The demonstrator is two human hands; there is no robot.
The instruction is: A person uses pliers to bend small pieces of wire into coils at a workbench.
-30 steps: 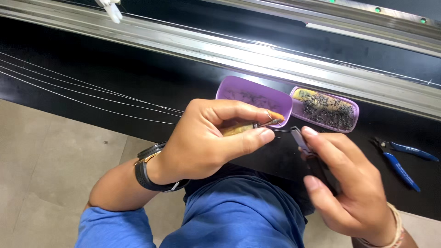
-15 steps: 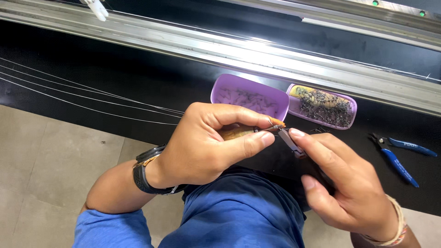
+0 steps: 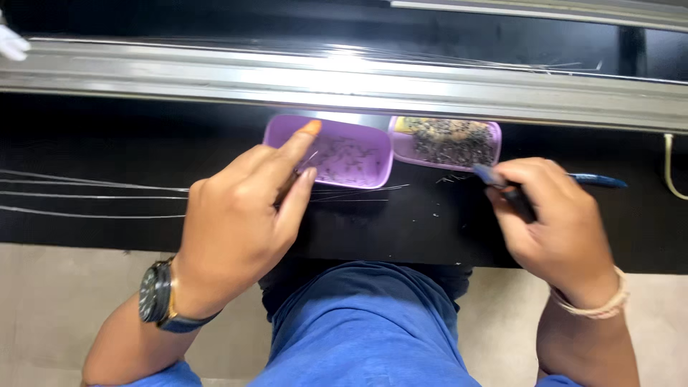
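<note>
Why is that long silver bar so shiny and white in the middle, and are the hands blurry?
In the head view, the silver rail catches overhead light, so glare bleaches it white above the purple tray. The left hand looks fairly sharp. The right hand is slightly smeared, and the dark tool it grips is soft-edged.

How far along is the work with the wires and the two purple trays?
Done: both purple trays hold small metal pieces, the left tray sparsely, the right tray heaped. In hand: the left hand pinches something thin by the left tray, too small to tell; the right hand grips a blue-handled tool. Left: long thin wires lie across the black surface, along with scattered bits.
</note>
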